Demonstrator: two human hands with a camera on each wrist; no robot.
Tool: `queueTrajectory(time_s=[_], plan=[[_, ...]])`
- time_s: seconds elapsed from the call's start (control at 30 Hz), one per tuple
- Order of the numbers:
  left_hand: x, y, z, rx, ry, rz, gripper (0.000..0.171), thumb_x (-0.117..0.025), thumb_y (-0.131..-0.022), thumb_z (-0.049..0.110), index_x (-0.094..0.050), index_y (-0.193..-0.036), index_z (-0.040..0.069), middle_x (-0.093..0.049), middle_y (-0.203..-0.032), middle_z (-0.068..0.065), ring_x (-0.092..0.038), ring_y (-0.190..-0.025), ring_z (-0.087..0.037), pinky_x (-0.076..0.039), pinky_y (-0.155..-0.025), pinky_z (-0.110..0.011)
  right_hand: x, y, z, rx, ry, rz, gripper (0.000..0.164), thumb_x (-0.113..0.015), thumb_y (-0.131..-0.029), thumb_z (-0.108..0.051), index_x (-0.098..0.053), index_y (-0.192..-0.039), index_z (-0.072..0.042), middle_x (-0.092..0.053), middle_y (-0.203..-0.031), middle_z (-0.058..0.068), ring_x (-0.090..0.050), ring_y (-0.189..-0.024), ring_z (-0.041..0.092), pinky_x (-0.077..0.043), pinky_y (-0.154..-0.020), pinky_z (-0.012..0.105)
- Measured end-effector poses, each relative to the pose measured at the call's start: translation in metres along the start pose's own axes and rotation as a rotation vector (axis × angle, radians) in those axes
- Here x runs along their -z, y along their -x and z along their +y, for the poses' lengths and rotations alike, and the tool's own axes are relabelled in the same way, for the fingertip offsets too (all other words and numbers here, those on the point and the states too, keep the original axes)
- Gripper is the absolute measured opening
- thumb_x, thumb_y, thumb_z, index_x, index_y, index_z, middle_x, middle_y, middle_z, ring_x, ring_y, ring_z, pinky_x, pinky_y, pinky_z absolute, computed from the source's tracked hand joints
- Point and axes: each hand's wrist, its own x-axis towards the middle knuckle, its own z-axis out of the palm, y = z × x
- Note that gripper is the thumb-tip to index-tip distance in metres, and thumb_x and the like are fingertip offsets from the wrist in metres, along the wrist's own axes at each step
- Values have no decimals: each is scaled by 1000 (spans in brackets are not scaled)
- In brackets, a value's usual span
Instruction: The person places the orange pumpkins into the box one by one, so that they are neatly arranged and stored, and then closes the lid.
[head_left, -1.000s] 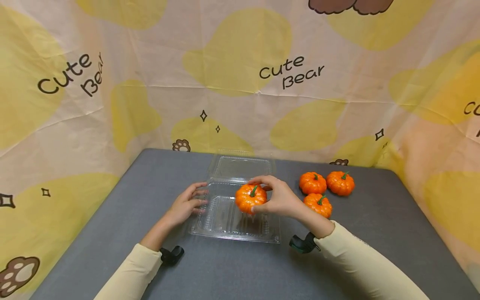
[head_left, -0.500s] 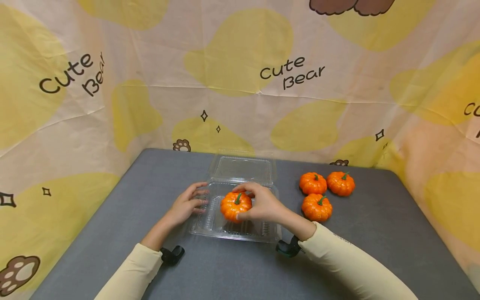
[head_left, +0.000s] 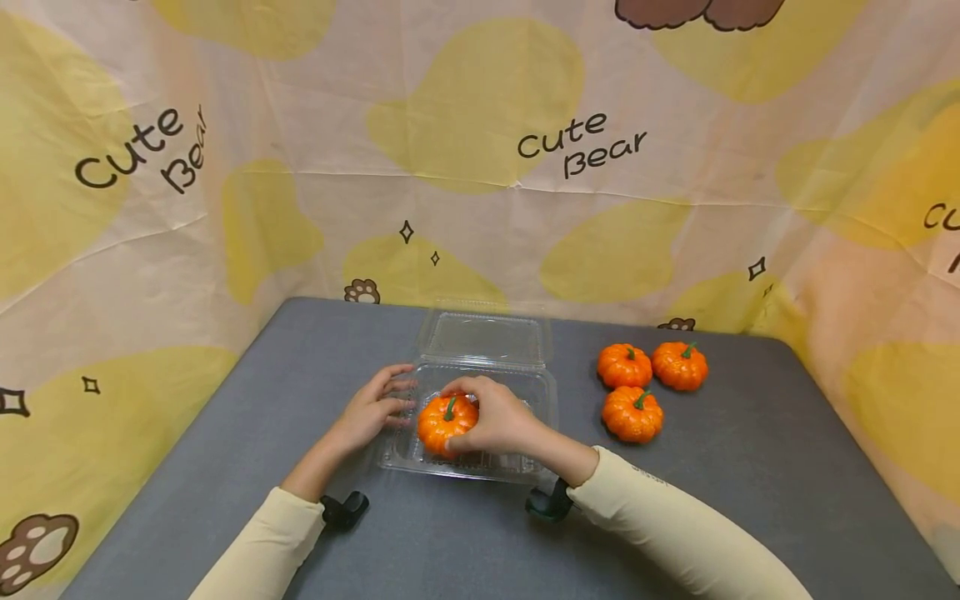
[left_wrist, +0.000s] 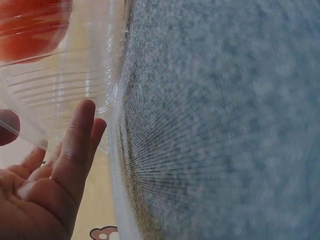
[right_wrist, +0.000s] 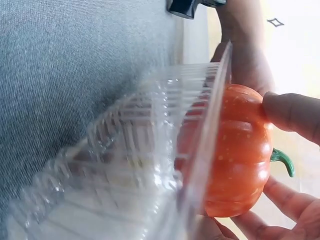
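- pumpkin (head_left: 444, 422) in my right hand (head_left: 497, 419), fingers curled over its top and sides, stem poking up green between them; it sits low in the left part of the clear clamshell box (head_left: 525, 392), and from the head view i judge it close to the ribbed floor, though i cannot tell whether it touches.
- right wrist view shows the same pumpkin (right_wrist: 239, 150) straddling the box's rim (right_wrist: 207, 135), my fingertips (right_wrist: 292, 116) pinching it from both sides — a top grip that leaves the bottom free to settle.
- my left hand (head_left: 372, 408) lies with relaxed, nearly straight fingers against the box's left wall, holding nothing; i'd say it is there to keep the light plastic from sliding.
- left wrist view: straight fingers (left_wrist: 75, 150) just beside the ribbed clear wall (left_wrist: 65, 85), orange blurred behind it.
- box lid (head_left: 483, 335) lies thrown back flat toward the far cloth wall, leaving the tray open from above.
- three more pumpkins (head_left: 632, 413) wait in a close cluster on the grey table (head_left: 750, 450), to the right of the box and apart from it, within my right arm's reach.
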Motion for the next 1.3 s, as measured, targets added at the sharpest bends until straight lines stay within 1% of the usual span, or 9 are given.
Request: queueTrajectory(time_s=[0.13, 0.4, 0.6, 0.87, 1.1, 1.3], plan=[[1, 0, -1, 3, -7, 1, 54, -46, -92, 1, -33, -144, 3, -42, -141, -34, -56, -115, -46, -58, -81, -44, -5, -2, -1, 4, 9, -17, 56, -83, -64, -21, -64, -117, -17, -63, -114, 5, -56, -98, 20, -53, -75, 30], [1, 0, -2, 12, -13, 5, 54, -46, -92, 1, -32, -145, 3, -43, -141, -34, -56, -115, -45, -58, -82, -43, -14, -5, 0, -23, -3, -40, 56, -80, -67, -25, -63, -119, -17, -61, -113, 6, -56, -94, 18, -53, -72, 26], [1, 0, -1, 14, -26, 9, 55, -46, -92, 1, -32, -145, 4, -44, -140, -33, -58, -114, -45, -58, -82, -43, -17, -7, -1, -27, 5, -39, 56, -81, -67, -24, -63, -120, -17, -61, -114, 7, -57, -94, 18, -52, -73, 26], [-1, 0, 4, 43, -37, 13, 57, -45, -92, 0, -30, -147, 6, -44, -141, -31, -56, -118, -45, -58, -83, -43, -19, -7, -3, -38, 25, -53, 57, -80, -67, -25, -62, -121, -17, -60, -114, 7, -56, -94, 17, -51, -73, 27], [-1, 0, 3, 36, -43, 20, 56, -46, -92, 1, -31, -146, 5, -46, -140, -32, -58, -114, -43, -59, -81, -42, -23, -9, 0, -31, 59, -65, 57, -81, -67, -24, -62, -120, -16, -61, -113, 6, -56, -92, 17, -50, -74, 26], [-2, 0, 1, 31, -48, 26, 55, -47, -92, 2, -32, -145, 5, -47, -138, -32, -60, -111, -41, -59, -79, -40, -25, -9, 1, -31, 56, -71, 57, -81, -66, -21, -61, -119, -14, -61, -111, 6, -55, -92, 16, -50, -74, 25]])
